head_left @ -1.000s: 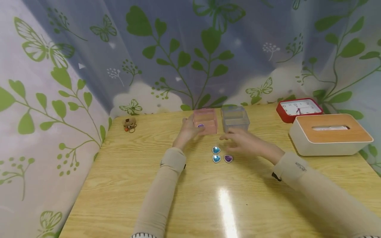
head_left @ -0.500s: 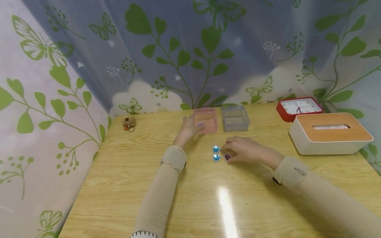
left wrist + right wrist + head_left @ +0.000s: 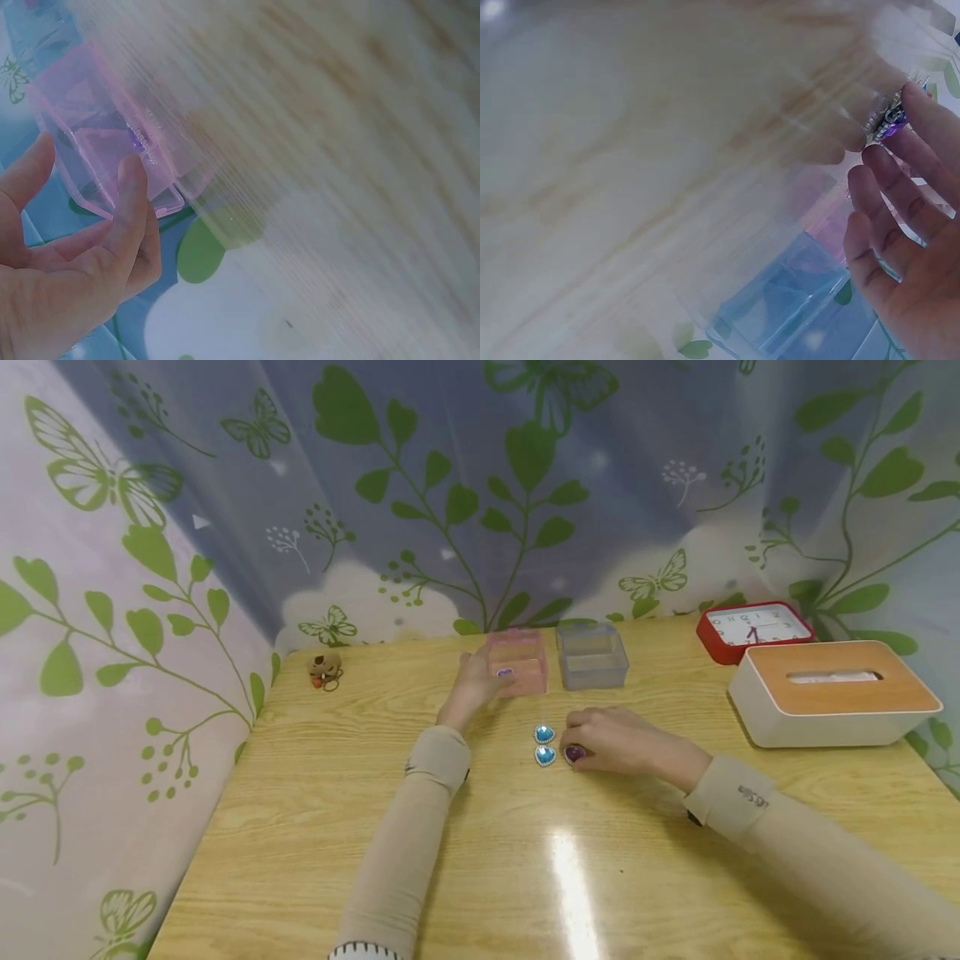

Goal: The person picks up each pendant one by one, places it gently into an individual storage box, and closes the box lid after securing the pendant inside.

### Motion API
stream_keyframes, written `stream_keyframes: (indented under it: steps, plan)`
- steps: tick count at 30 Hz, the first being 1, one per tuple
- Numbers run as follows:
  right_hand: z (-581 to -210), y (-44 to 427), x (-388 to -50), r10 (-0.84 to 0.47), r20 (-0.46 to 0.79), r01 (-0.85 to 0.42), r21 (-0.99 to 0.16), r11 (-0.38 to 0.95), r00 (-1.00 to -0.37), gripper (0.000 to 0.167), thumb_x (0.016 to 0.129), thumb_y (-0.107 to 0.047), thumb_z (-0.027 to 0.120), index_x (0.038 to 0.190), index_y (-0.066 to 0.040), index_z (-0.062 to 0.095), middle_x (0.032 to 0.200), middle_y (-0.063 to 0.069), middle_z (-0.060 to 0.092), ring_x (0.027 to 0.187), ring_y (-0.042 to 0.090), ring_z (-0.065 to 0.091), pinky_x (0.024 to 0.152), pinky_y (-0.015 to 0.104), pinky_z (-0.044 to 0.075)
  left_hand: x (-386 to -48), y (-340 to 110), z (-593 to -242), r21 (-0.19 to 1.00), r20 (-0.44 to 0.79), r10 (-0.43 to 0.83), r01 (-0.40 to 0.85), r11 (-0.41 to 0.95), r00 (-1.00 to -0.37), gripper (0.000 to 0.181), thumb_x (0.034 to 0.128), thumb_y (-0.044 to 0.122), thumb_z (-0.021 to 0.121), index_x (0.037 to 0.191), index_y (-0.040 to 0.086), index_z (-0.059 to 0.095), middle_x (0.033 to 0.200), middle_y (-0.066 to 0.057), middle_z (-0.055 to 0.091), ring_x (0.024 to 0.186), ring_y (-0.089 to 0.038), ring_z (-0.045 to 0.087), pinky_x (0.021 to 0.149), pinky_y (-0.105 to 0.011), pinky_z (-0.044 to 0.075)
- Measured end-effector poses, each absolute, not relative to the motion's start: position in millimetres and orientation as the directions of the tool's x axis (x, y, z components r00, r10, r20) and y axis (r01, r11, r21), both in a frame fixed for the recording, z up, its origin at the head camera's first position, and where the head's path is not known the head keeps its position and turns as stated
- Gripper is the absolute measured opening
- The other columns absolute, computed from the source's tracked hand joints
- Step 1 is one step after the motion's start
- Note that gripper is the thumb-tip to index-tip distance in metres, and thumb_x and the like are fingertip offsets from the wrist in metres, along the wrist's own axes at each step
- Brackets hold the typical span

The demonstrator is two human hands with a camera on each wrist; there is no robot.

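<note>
My left hand [image 3: 472, 685] holds the left side of a see-through pink box [image 3: 528, 681], thumb and fingers around its edge. Inside that box lies a purple gem [image 3: 506, 673]. With its fingertips, my right hand [image 3: 618, 741] pinches a purple heart-shaped gem [image 3: 574, 753] with a beaded silvery rim, at the tabletop. In the right wrist view this purple gem [image 3: 892, 121] shows between thumb and finger. Two blue heart-shaped gems [image 3: 544, 734] lie just left of it, one behind the other. A see-through grey-blue box [image 3: 594, 662] stands right of the pink one.
A white tissue box [image 3: 832, 727] with a wooden top stands at the right, in front of a red clock [image 3: 723, 647]. At the back left lies a small brown trinket [image 3: 325, 670] with a ring. A patterned curtain [image 3: 450, 485] hangs behind the wooden table [image 3: 315, 827].
My right hand has moved from near the grey-blue box toward me and taken hold of the purple heart gem. The left hand stays at the pink box.
</note>
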State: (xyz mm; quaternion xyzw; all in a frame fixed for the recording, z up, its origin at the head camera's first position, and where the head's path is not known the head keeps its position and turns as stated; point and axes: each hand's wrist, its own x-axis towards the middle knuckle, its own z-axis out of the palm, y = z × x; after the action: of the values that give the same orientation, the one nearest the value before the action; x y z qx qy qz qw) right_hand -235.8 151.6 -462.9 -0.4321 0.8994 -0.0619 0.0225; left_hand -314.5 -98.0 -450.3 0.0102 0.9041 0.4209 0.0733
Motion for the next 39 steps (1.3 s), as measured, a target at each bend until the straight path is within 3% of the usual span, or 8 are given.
stream_keyframes:
  steps: [5, 13, 19, 27, 31, 36, 39]
  plan:
    - [-463.9, 153.6, -237.4, -0.779, 0.05, -0.776, -0.146, 0.613, -0.625, 0.021, 0.089, -0.025, 0.085, 0.109, -0.022, 0.077, 0.101, -0.003, 0.071, 0.09, 0.014, 0.069, 0.075, 0.035, 0.062, -313.5, -97.3, -450.2, 0.765, -0.127, 0.072, -0.051, 0.642, -0.989, 0.084, 0.1004, 0.018, 0.072, 0.167, 0.006, 0.023, 0.17, -0.03, 0.021, 0.161, -0.043, 0.025, 0.132, -0.053, 0.03]
    - [-453.7, 151.2, -246.5, -0.762, 0.193, -0.786, -0.137, 0.602, -0.618, 0.028, 0.087, -0.019, 0.086, 0.113, -0.017, 0.076, 0.103, -0.001, 0.069, 0.083, 0.011, 0.064, 0.065, 0.025, 0.056, -312.0, -96.2, -449.3, 0.753, -0.126, 0.06, -0.056, 0.656, -0.99, 0.085, 0.1008, 0.018, 0.072, 0.168, 0.008, 0.022, 0.171, -0.031, 0.02, 0.16, -0.044, 0.026, 0.132, -0.053, 0.031]
    - [-441.1, 145.9, -257.9, -0.738, 0.26, -0.781, -0.15, 0.606, -0.622, 0.03, 0.09, -0.019, 0.083, 0.119, -0.017, 0.074, 0.106, 0.003, 0.073, 0.09, 0.02, 0.07, 0.071, 0.037, 0.061, -311.7, -95.3, -448.2, 0.751, -0.122, 0.048, -0.06, 0.657, -0.991, 0.083, 0.1001, 0.017, 0.073, 0.168, 0.008, 0.025, 0.167, -0.031, 0.026, 0.155, -0.045, 0.036, 0.13, -0.053, 0.036]
    - [-426.6, 135.2, -274.7, -0.711, 0.322, -0.772, -0.124, 0.624, -0.626, 0.036, 0.09, -0.019, 0.083, 0.125, -0.015, 0.075, 0.096, 0.006, 0.069, 0.074, 0.015, 0.058, 0.06, 0.03, 0.052, -311.4, -95.1, -449.7, 0.763, -0.121, 0.057, -0.056, 0.644, -0.991, 0.083, 0.1008, 0.017, 0.071, 0.168, 0.009, 0.024, 0.169, -0.032, 0.023, 0.158, -0.046, 0.03, 0.131, -0.055, 0.032]
    - [-421.2, 129.5, -284.4, -0.689, 0.334, -0.755, -0.13, 0.643, -0.644, 0.036, 0.09, -0.02, 0.084, 0.125, -0.015, 0.075, 0.102, 0.007, 0.069, 0.079, 0.019, 0.061, 0.065, 0.034, 0.056, -310.9, -94.5, -448.8, 0.768, -0.124, 0.059, -0.058, 0.638, -0.991, 0.082, 0.1007, 0.016, 0.071, 0.168, 0.008, 0.024, 0.17, -0.031, 0.022, 0.159, -0.045, 0.027, 0.132, -0.056, 0.03]
    - [-415.1, 123.9, -296.8, -0.655, 0.281, -0.705, -0.144, 0.694, -0.702, 0.043, 0.092, -0.022, 0.082, 0.133, -0.017, 0.071, 0.123, 0.011, 0.071, 0.102, 0.029, 0.07, 0.081, 0.045, 0.062, -310.4, -94.4, -448.2, 0.771, -0.124, 0.06, -0.058, 0.634, -0.991, 0.082, 0.101, 0.017, 0.071, 0.168, 0.008, 0.025, 0.171, -0.032, 0.018, 0.161, -0.046, 0.023, 0.132, -0.057, 0.029]
    - [-411.4, 119.8, -304.9, -0.621, 0.217, -0.655, -0.164, 0.738, -0.753, 0.046, 0.096, -0.026, 0.078, 0.14, -0.019, 0.067, 0.124, 0.012, 0.069, 0.103, 0.029, 0.069, 0.08, 0.044, 0.061, -310.0, -94.7, -447.7, 0.781, -0.127, 0.057, -0.065, 0.621, -0.99, 0.081, 0.1014, 0.017, 0.071, 0.168, 0.009, 0.024, 0.172, -0.032, 0.016, 0.161, -0.047, 0.022, 0.132, -0.059, 0.028]
